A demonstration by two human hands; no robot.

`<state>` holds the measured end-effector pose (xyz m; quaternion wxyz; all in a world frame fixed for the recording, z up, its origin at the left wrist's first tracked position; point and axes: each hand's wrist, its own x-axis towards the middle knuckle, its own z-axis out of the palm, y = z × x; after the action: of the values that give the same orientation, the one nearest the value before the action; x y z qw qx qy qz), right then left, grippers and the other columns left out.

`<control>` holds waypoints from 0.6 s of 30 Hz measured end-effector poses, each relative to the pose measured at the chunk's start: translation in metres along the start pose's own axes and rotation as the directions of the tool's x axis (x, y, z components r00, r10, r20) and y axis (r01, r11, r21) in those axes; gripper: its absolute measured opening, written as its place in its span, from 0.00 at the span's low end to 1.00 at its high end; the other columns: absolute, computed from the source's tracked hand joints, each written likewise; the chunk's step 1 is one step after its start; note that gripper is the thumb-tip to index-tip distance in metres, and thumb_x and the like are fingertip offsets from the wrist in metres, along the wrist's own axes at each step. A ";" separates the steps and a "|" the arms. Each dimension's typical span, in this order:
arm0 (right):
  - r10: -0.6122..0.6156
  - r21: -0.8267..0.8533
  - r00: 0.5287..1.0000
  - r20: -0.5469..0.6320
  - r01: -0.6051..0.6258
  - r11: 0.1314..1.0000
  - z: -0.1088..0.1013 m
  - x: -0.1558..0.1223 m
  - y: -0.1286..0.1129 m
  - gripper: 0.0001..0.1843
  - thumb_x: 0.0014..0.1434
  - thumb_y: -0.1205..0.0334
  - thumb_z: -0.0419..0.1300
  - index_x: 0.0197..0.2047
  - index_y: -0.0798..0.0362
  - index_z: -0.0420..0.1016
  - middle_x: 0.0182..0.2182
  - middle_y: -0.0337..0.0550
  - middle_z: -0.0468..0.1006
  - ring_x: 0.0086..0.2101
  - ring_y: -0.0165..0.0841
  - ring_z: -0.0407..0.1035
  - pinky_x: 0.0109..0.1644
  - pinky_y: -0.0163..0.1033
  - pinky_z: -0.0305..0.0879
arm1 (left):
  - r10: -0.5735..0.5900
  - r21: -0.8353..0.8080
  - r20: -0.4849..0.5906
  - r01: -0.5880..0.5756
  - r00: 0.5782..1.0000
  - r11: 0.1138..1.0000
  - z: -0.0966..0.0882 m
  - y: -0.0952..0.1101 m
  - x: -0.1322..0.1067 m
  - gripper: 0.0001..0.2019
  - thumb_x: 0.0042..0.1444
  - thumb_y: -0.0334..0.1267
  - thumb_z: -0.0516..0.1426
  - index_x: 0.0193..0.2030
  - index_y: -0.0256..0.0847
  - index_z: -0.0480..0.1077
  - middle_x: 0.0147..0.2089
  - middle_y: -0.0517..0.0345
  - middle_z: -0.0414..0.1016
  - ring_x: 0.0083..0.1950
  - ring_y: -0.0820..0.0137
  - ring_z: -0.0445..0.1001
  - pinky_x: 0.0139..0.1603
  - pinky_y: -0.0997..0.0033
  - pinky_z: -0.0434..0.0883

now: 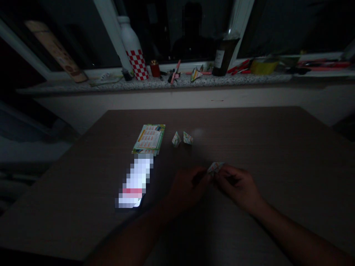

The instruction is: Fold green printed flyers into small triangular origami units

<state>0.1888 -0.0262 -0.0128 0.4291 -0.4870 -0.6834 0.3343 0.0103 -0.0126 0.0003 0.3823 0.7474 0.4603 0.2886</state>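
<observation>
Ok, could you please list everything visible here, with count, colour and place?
table: one, brown, under everything
phone: one, lit screen, left of the hands
printed paper stack: one, green and orange, beyond the phone
folded paper pieces: two, pale, table middle
held folded paper: one, pale, between both hands
white bottle: one, white with red checks, windowsill
red jar: one, red, beside the white bottle
dark bottle: one, dark, windowsill middle
left hand: one, fingers pinch the held folded paper
right hand: one, fingers pinch the held folded paper
</observation>
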 end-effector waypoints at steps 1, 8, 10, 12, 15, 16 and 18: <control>-0.020 -0.055 0.998 -0.061 0.016 0.998 0.002 0.000 0.001 0.10 0.60 0.60 0.55 0.30 0.53 0.73 0.21 0.38 0.74 0.23 0.29 0.69 0.27 0.32 0.65 | -0.001 0.044 -0.012 0.002 1.000 0.999 0.002 0.000 0.000 0.15 0.60 0.45 0.51 0.42 0.39 0.74 0.32 0.57 0.77 0.30 0.70 0.72 0.31 0.73 0.64; -0.022 -0.215 0.997 -0.076 0.005 0.977 0.013 0.002 0.003 0.09 0.59 0.60 0.57 0.33 0.53 0.77 0.21 0.38 0.77 0.21 0.29 0.71 0.25 0.31 0.65 | -0.041 0.190 -0.074 0.055 0.996 0.980 0.013 -0.003 0.004 0.11 0.57 0.41 0.52 0.36 0.38 0.74 0.30 0.55 0.77 0.29 0.68 0.73 0.29 0.71 0.62; -0.002 -0.197 0.998 -0.056 -0.009 0.980 0.013 0.002 0.003 0.10 0.59 0.59 0.57 0.34 0.53 0.77 0.23 0.39 0.79 0.22 0.30 0.73 0.25 0.31 0.66 | -0.056 0.150 -0.073 0.067 0.996 0.986 0.013 -0.003 0.005 0.12 0.58 0.41 0.51 0.37 0.38 0.73 0.32 0.55 0.77 0.30 0.67 0.73 0.30 0.71 0.63; 0.001 -0.205 0.999 -0.053 -0.011 0.979 0.012 0.003 0.002 0.10 0.59 0.59 0.57 0.33 0.53 0.77 0.24 0.40 0.80 0.23 0.31 0.74 0.26 0.32 0.68 | -0.076 0.112 -0.071 0.084 0.995 0.990 0.013 -0.003 0.006 0.12 0.58 0.41 0.51 0.36 0.38 0.73 0.31 0.55 0.77 0.30 0.68 0.73 0.30 0.72 0.63; -0.028 -0.259 0.998 -0.062 0.012 0.966 0.011 0.004 0.001 0.09 0.58 0.60 0.58 0.32 0.53 0.78 0.24 0.40 0.81 0.23 0.31 0.75 0.27 0.33 0.68 | -0.131 0.071 -0.073 0.136 0.989 0.988 0.012 -0.004 0.008 0.12 0.57 0.40 0.51 0.33 0.37 0.73 0.29 0.55 0.76 0.29 0.68 0.73 0.29 0.72 0.63; -0.036 -0.275 0.997 -0.063 0.017 0.961 0.011 0.004 0.001 0.09 0.58 0.60 0.58 0.32 0.52 0.78 0.24 0.40 0.81 0.23 0.32 0.75 0.26 0.33 0.68 | -0.148 0.054 -0.072 0.153 0.986 0.987 0.012 -0.004 0.008 0.12 0.57 0.40 0.51 0.33 0.37 0.73 0.29 0.55 0.76 0.30 0.68 0.73 0.29 0.72 0.63; -0.036 -0.285 0.997 -0.070 0.015 0.959 0.011 0.004 0.001 0.08 0.58 0.61 0.58 0.32 0.52 0.78 0.24 0.40 0.81 0.22 0.31 0.75 0.26 0.33 0.67 | -0.173 0.003 -0.071 0.174 0.982 0.985 0.012 -0.006 0.009 0.12 0.57 0.40 0.51 0.34 0.37 0.74 0.30 0.55 0.76 0.31 0.67 0.73 0.31 0.72 0.64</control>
<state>0.1784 -0.0228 -0.0174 0.3843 -0.5467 -0.7140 0.2088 0.0207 -0.0067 -0.0102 0.3861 0.6956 0.5383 0.2781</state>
